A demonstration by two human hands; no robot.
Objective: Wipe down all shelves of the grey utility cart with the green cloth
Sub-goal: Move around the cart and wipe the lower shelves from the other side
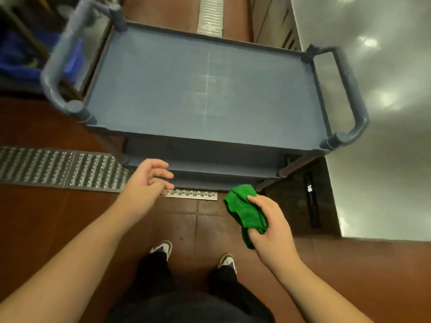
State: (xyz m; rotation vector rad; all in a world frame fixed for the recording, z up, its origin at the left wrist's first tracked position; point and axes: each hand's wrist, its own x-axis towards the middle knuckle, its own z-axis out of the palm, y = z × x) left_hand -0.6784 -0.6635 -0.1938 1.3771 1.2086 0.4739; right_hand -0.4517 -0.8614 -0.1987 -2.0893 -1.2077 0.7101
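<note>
The grey utility cart (312, 94) stands right in front of me, seen from above, with its bare top shelf filling the middle of the view. Edges of lower shelves (210, 159) show under its near side. A crumpled green cloth (242, 210) is bunched in my right hand (270, 227), held below the cart's near right corner and apart from it. My left hand (147, 180) is open with fingers spread, just in front of the near left edge of a lower shelf, holding nothing.
A metal floor grate (53, 169) runs along the left, and a second grate (211, 15) runs behind the cart. A stainless counter (384, 113) lies on the right. Blue items (18, 57) sit at the far left. My feet (161, 247) stand on red-brown tiles.
</note>
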